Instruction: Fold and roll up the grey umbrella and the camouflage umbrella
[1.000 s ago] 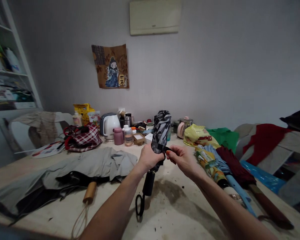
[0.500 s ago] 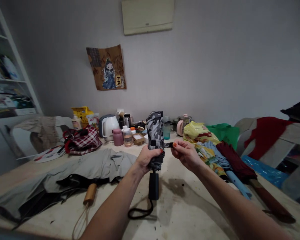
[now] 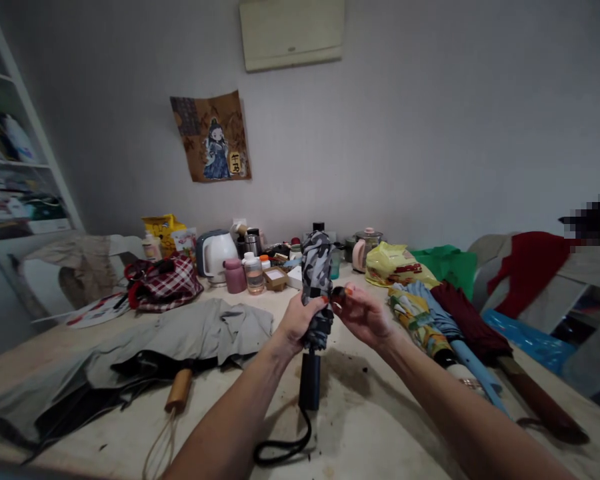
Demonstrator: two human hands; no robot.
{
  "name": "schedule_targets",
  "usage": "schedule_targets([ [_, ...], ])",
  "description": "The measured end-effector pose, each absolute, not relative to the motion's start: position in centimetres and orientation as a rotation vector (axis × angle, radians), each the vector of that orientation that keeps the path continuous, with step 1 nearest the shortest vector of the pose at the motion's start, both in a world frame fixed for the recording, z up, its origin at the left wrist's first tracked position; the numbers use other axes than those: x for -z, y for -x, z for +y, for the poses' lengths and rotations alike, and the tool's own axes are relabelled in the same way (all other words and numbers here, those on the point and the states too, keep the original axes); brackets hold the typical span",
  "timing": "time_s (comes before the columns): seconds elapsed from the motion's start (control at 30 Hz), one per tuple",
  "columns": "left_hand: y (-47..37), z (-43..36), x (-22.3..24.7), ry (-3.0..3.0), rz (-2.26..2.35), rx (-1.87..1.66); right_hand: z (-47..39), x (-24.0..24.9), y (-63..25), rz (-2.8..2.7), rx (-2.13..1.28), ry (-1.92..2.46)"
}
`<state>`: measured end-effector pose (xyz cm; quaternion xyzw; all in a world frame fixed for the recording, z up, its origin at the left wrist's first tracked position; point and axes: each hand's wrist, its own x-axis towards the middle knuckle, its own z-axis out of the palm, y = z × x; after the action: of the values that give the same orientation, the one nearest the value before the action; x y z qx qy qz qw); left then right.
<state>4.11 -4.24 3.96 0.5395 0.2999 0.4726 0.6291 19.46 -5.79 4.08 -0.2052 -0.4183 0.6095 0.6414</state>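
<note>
A folded umbrella (image 3: 317, 263) in grey and black camouflage stands nearly upright at the middle, its black handle (image 3: 309, 381) pointing down and a wrist loop (image 3: 283, 453) hanging onto the table. My left hand (image 3: 300, 319) is wrapped round its lower part, thumb across the front. On the umbrella's right side, my right hand (image 3: 363, 312) pinches the dark closing strap (image 3: 338, 294), which curls close to the fabric.
A grey umbrella (image 3: 190, 337) with a wooden handle (image 3: 179, 390) lies left. Several folded umbrellas lie right, one dark red (image 3: 467, 323). Behind are a kettle (image 3: 219, 255), a pink jar (image 3: 235, 276), a bottle (image 3: 254, 273) and a yellow bag (image 3: 397, 263).
The strap, stretched out to the right before, is now bent and nearer the umbrella. The umbrella has shifted slightly right and down, and my right hand's fingers have turned.
</note>
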Motion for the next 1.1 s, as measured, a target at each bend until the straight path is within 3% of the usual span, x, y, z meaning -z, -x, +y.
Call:
schedule_targets([
  [0.27,-5.5,-6.2,-3.1,-1.572,0.526,-0.882,-5.4,-6.1,-22.3,-0.993,-1.288,0.584],
  [0.4,-7.2,-8.2,-2.6,-1.706,0.611,-0.775,-5.8,-7.1,-22.2,-0.886,-0.867,0.797],
  [0.53,-7.6,-9.2,-2.7,-1.991,1.003,-0.837,-6.1,-7.8,-22.1,-0.871,-0.445,0.988],
  [0.63,-7.6,-9.4,-2.8,-1.981,1.067,-0.889,-6.6,-8.5,-22.1,-0.861,-0.431,0.995],
  [0.73,-7.6,-9.2,-2.5,-1.662,0.694,-0.746,-7.5,-9.3,-22.2,-0.842,-0.495,0.889],
  [0.93,-7.3,-8.7,-2.2,-1.327,0.419,-0.644,-7.3,-9.5,-24.2,-1.054,-0.955,0.542],
  [1.1,-6.5,-7.9,-2.7,-1.317,0.498,-0.687,-6.4,-9.5,-27.0,-1.409,-0.588,0.467],
])
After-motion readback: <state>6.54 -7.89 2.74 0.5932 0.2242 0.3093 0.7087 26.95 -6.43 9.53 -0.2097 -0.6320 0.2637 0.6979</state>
